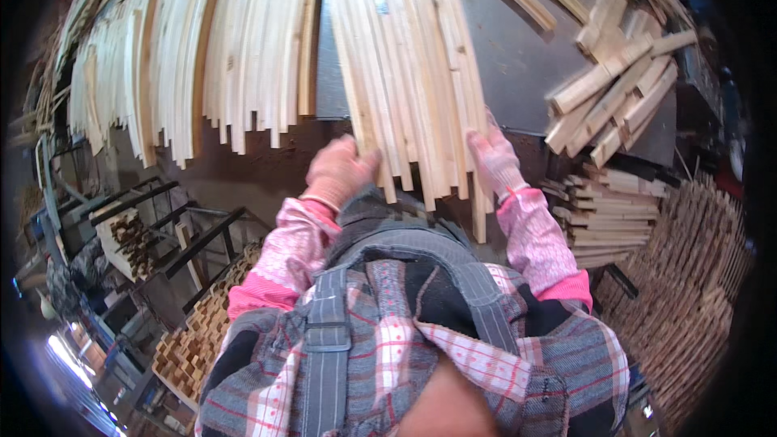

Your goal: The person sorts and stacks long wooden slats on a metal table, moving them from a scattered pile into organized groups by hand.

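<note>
Directly in front of me, a loose row of long, pale wooden strips (pixel 405 73) lies side by side on a grey metal table, their near ends uneven and jutting past its edge. My left hand (pixel 344 168) is closed against the row's left side near those ends, thumb on the outermost strip and fingers partly hidden. At the right side, my right hand (pixel 494 160) grips the outer strips, its fingers partly out of sight. One strip (pixel 479 214) sticks out farther toward my body than the others.
To the left lies a wide row of similar strips (pixel 259 40). Short wood pieces (pixel 615 85) are heaped on the table (pixel 522 73) at the right. Stacked strips (pixel 611 218) and a large wood pile (pixel 680 291) stand below right. A metal rack (pixel 218 247) and stacked blocks (pixel 198 340) are at lower left.
</note>
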`<control>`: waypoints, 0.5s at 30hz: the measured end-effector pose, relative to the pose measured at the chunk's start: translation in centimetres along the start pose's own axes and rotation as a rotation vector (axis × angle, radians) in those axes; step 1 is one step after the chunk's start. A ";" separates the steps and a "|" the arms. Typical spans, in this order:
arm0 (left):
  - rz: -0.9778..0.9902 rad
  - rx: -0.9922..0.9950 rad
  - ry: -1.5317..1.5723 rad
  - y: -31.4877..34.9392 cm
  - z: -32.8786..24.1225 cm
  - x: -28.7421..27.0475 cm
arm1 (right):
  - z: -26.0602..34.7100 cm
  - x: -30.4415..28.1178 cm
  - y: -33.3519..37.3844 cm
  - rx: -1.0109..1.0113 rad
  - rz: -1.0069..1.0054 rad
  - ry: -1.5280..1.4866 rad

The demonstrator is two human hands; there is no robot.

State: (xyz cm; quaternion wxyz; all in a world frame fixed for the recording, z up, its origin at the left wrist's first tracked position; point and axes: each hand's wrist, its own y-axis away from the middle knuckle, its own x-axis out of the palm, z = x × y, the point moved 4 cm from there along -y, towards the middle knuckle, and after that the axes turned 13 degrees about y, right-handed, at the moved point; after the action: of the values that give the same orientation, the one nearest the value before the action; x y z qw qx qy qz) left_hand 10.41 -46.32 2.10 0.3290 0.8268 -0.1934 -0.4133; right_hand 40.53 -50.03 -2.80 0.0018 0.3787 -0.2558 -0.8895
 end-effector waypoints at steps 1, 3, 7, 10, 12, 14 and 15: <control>-0.108 0.069 0.064 -1.1 -0.1 -0.8 | 0.0 -0.2 -0.2 0.026 0.046 0.003; -0.338 0.194 0.188 -4.6 1.1 -2.5 | 0.5 0.1 -1.1 0.043 0.122 -0.059; -0.336 0.153 0.343 -8.3 0.1 -2.3 | 0.6 0.9 -0.5 0.047 0.152 -0.257; -0.340 0.189 0.332 -9.7 1.2 -1.9 | 0.5 1.1 0.0 0.034 0.137 -0.166; -0.403 0.258 0.287 -9.9 0.1 -2.6 | -0.1 0.9 -0.9 0.060 0.157 -0.045; -0.646 0.338 0.228 -10.6 0.3 -2.5 | 2.6 -0.1 -1.5 0.144 0.156 -0.001; -0.650 0.325 0.317 -10.6 0.0 -2.4 | 3.2 -0.5 -1.7 0.194 0.153 0.023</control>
State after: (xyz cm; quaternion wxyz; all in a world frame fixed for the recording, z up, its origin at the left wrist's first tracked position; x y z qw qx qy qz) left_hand 9.50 -37.40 -4.07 0.0717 0.9397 0.0689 -0.3273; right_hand 39.07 -46.98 -1.37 0.0357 0.3665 -0.3689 -0.8534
